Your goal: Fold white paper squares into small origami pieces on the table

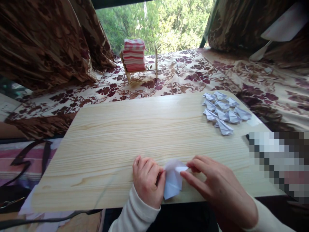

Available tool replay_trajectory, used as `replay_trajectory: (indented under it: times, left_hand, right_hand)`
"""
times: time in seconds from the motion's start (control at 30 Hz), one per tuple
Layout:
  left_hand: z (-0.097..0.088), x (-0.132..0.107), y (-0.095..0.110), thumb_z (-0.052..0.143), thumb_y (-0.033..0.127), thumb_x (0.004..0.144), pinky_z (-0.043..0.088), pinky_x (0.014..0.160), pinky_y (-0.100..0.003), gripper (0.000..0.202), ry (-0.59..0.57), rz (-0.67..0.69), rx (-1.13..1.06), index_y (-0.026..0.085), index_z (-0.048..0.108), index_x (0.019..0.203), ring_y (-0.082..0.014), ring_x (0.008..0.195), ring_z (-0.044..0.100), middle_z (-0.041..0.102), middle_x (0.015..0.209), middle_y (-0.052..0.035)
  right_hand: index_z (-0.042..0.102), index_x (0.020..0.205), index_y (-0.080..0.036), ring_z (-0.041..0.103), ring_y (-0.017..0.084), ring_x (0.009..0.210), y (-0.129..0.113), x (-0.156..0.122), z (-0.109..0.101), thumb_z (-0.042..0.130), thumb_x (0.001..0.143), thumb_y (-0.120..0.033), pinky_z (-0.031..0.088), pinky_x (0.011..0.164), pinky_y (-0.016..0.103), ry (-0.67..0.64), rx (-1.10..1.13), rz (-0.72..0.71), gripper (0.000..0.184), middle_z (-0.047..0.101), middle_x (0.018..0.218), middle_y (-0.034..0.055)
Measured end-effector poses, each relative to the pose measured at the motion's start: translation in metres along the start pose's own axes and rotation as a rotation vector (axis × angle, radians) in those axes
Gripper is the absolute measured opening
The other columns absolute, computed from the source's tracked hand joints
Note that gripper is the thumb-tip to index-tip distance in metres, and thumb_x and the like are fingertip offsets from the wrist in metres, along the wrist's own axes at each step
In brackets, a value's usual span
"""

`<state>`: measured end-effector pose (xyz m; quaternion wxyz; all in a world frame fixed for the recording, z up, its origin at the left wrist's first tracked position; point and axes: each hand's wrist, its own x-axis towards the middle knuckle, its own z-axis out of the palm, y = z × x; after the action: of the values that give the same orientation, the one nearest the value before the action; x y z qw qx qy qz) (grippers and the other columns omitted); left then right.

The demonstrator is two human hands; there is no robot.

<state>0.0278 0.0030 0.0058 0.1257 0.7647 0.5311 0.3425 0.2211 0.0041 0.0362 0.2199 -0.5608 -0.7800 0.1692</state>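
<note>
A partly folded piece of white paper [172, 182] is held between my two hands near the table's front edge. My left hand [149, 180] pinches its left side between thumb and curled fingers. On the other side, my right hand [212, 180] grips a small flap at the paper's upper right between thumb and forefinger. Several folded white paper pieces [222, 104] lie grouped at the table's far right corner, pointed and alike in shape.
The light wood-grain table [135, 129] fills the middle. Behind it, a small rack [142, 70] bears a stack of pink and white cloths [134, 55] on a flowered cover [178, 77]. A lamp [285, 24] stands at far right. A blurred-out object [282, 164] lies at the table's right edge.
</note>
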Motion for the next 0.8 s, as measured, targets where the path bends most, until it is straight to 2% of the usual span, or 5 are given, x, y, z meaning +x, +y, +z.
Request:
replay_trajectory:
  times: [0.1,0.27,0.43,0.57,0.8]
  left_hand:
    - [0.000,0.000,0.001,0.054,0.015,0.079,0.027,0.097,-0.047,0.015,-0.005,-0.003,0.017,0.020,0.056,0.066,-0.0182,0.081,0.053,0.058,0.068,0.0008]
    - [0.000,0.000,0.002,0.053,0.016,0.080,0.027,0.097,-0.047,0.014,-0.022,-0.001,0.027,0.021,0.056,0.067,-0.0192,0.082,0.052,0.058,0.068,0.0004]
    - [0.001,-0.001,0.004,0.054,0.018,0.080,0.026,0.097,-0.048,0.014,-0.028,-0.027,0.037,0.021,0.055,0.067,-0.0196,0.082,0.051,0.057,0.068,0.0001]
    - [0.001,0.000,0.003,0.054,0.017,0.080,0.025,0.097,-0.047,0.013,-0.029,-0.032,0.004,0.021,0.055,0.067,-0.0187,0.081,0.052,0.058,0.068,0.0012]
    - [-0.012,0.003,0.006,0.053,0.020,0.080,0.028,0.099,-0.043,0.016,-0.048,-0.132,-0.200,0.021,0.048,0.065,-0.0142,0.072,0.054,0.054,0.065,0.0042]
  right_hand:
    - [0.052,0.073,-0.021,0.051,0.016,0.065,-0.008,-0.016,0.014,0.053,0.086,-0.041,0.035,0.060,0.028,0.049,0.027,0.050,0.023,0.053,0.068,0.0002]
    - [0.048,0.072,-0.020,0.049,0.016,0.067,-0.012,-0.016,0.034,0.054,0.086,-0.031,0.033,0.064,0.029,0.160,0.066,0.039,0.019,0.052,0.068,0.0002]
    - [0.046,0.068,-0.020,0.047,0.015,0.067,-0.008,-0.015,0.038,0.050,0.087,-0.019,0.031,0.065,0.030,0.157,0.104,0.015,0.019,0.052,0.068,0.0002]
    - [0.047,0.067,-0.020,0.048,0.015,0.067,-0.006,-0.016,0.036,0.051,0.086,-0.019,0.032,0.064,0.030,0.139,0.169,0.002,0.019,0.052,0.068,0.0003]
    - [0.053,0.069,-0.020,0.051,0.014,0.068,-0.011,-0.009,0.022,0.044,0.090,-0.031,0.040,0.060,0.025,0.044,0.659,0.194,0.025,0.052,0.069,0.0005]
